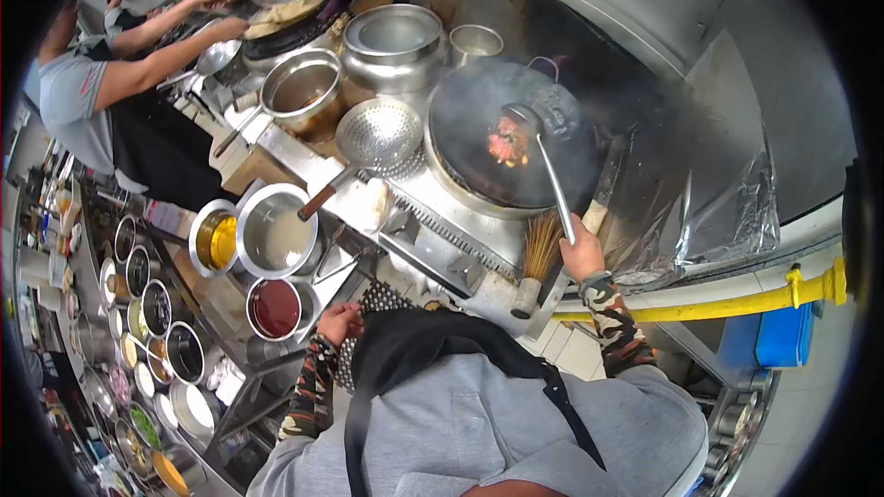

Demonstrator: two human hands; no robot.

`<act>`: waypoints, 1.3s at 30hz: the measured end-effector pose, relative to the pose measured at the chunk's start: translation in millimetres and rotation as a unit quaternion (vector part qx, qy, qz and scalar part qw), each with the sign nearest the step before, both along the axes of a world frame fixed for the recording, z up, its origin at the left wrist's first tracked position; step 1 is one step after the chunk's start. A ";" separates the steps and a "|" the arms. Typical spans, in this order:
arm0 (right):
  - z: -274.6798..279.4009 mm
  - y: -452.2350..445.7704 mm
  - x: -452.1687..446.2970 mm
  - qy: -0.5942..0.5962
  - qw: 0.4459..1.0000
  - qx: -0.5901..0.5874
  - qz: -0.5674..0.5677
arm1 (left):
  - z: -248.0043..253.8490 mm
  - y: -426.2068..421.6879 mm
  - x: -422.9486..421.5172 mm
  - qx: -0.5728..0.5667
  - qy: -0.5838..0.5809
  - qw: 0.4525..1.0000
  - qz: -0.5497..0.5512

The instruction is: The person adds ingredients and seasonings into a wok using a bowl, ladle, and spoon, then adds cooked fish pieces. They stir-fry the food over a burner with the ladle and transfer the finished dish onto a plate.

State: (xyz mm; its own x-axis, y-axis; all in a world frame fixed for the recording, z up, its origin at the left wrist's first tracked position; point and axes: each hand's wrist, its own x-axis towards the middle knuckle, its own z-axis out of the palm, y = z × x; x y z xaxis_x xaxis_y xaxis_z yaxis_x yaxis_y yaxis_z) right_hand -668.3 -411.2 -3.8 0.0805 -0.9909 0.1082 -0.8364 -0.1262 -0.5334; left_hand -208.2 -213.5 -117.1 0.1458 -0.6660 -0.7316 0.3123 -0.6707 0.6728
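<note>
My right hand (pixel 581 250) is wrapped round the end of a long-handled ladle (pixel 553 177). The ladle's bowl rests in a large dark wok (pixel 465 161), against a small heap of pinkish chopped meat (pixel 505 144). Smoke or steam hangs over the wok. Low in front of my body, my left hand (pixel 341 323) has its fingers curled in, and whether anything is in them is hidden. Nearest to it is a pot of dark red liquid (pixel 276 309). A bamboo wok brush (pixel 541 248) stands between my right hand and the wok.
A perforated strainer (pixel 378 133) with a wooden handle lies left of the wok, near metal pots (pixel 302 92). Bowls of yellow oil (pixel 217 239) and cloudy liquid (pixel 276 232) stand left. Another person (pixel 120 83) works at a far wok. A yellow pipe (pixel 718 309) runs at right.
</note>
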 end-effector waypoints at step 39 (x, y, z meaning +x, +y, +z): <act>-14.4 103.6 412.0 -0.531 0.474 0.702 0.022 | 81.6 145.0 208.1 -0.226 0.000 0.974 0.022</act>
State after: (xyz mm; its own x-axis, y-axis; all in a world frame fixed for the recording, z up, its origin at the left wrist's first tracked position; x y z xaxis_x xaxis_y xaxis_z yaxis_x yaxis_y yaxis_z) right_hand -256.3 -307.7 -18.2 0.7430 -0.1460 -0.6531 -0.0151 0.9720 -0.2345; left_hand -0.1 -68.5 -35.5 0.1813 -0.9133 -0.3647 0.3342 -0.2916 0.8963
